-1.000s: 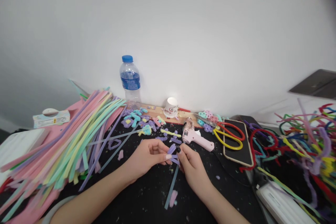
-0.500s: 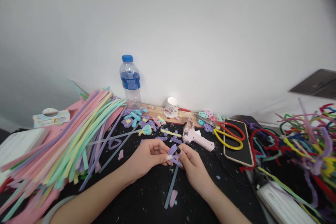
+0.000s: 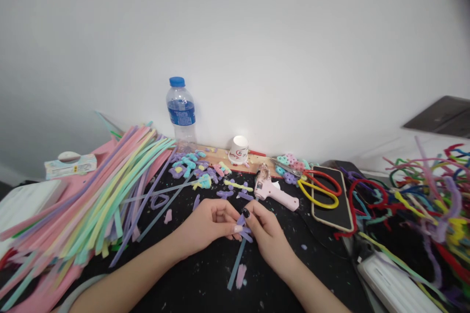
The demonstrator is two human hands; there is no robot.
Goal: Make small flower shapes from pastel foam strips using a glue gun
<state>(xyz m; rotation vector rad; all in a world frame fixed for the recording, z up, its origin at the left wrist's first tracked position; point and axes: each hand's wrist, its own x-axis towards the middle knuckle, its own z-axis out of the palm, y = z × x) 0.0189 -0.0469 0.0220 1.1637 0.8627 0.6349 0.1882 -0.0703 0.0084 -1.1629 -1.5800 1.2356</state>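
Observation:
Between my two hands is a small purple pipe cleaner piece (image 3: 245,235), bent or crossed, partly hidden by my fingers. My left hand (image 3: 216,222) pinches it between thumb and fingers from the left. From the right, my right hand (image 3: 264,227) pinches its upper part, thumb and forefinger pressed together. Below my hands a translucent glue stick (image 3: 236,266) lies on the black work surface, beside a short pink pipe cleaner piece (image 3: 241,276). Just beyond my right hand rests a pink glue gun (image 3: 275,193).
At left lies a large bundle of pastel pipe cleaners (image 3: 110,190). A plastic bottle (image 3: 181,112) and an upturned paper cup (image 3: 240,149) stand by the wall. Scissors (image 3: 321,193) overlap a phone (image 3: 332,205); a white power strip (image 3: 392,279) and tangled coloured pipe cleaners (image 3: 440,210) lie right.
Both hands have shifted slightly downward with the purple piece. My fingers now cover more of its upper part. The surrounding things stay in place.

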